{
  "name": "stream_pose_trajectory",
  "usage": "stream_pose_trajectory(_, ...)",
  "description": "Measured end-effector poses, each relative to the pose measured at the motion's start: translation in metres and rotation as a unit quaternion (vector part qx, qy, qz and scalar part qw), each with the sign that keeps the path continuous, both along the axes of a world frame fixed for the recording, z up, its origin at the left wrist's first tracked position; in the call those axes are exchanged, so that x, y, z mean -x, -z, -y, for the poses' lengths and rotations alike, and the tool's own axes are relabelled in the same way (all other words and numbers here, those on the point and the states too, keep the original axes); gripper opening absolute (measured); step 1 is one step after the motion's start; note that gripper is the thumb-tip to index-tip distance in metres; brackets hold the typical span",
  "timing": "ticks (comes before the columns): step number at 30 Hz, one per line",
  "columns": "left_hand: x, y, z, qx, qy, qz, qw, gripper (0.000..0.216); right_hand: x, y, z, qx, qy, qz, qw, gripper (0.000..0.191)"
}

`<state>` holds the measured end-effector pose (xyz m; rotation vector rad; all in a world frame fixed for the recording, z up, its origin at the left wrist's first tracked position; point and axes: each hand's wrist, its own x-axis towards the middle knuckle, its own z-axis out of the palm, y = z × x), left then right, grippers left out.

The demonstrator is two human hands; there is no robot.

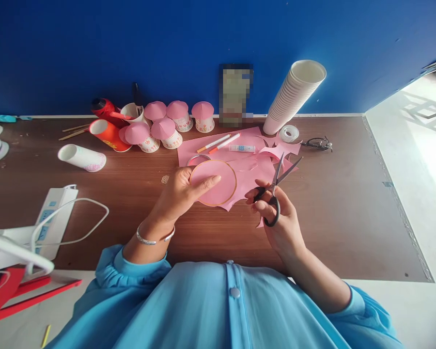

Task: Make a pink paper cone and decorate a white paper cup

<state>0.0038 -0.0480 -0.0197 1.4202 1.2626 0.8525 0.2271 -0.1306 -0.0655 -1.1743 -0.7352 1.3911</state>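
My left hand [183,191] pinches a pink paper circle [213,183] with an orange drawn outline, thumb on top and fingers underneath. My right hand [276,213] grips black-handled scissors [276,186] with the blades spread apart, just right of the circle. Under both lies a sheet of pink paper [240,160] with cut scraps around it.
On the pink sheet lie two markers [218,143] and a glue tube [241,148]. Behind stand paper cups with pink cone tops [167,123], a red cup [107,133], a tall cup stack [294,94], a tape roll [289,133]. A power strip [53,213] sits at left.
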Motion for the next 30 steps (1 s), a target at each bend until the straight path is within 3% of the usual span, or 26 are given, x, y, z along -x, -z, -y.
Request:
stream_pose_trajectory(9,-0.012,-0.002,0.011,0.006,-0.019,0.007,1.0,0.036,0.017,-0.016,-0.014,0.018,-0.087,-0.056,0.994,0.042)
stream_pose_trajectory(19,-0.008,0.001,0.012,0.062,0.008,0.046,0.997,0.039,0.025,-0.014,-0.029,0.02,-0.061,-0.095,0.993,0.033)
stream_pose_trajectory(24,-0.008,-0.003,0.011,0.048,0.01,0.013,0.999,0.035,0.024,-0.011,-0.03,0.025,-0.058,-0.103,0.993,0.034)
stream_pose_trajectory(30,-0.012,-0.005,0.012,0.067,0.043,0.054,0.995,0.034,0.021,-0.004,-0.033,0.031,-0.054,-0.101,0.993,0.036)
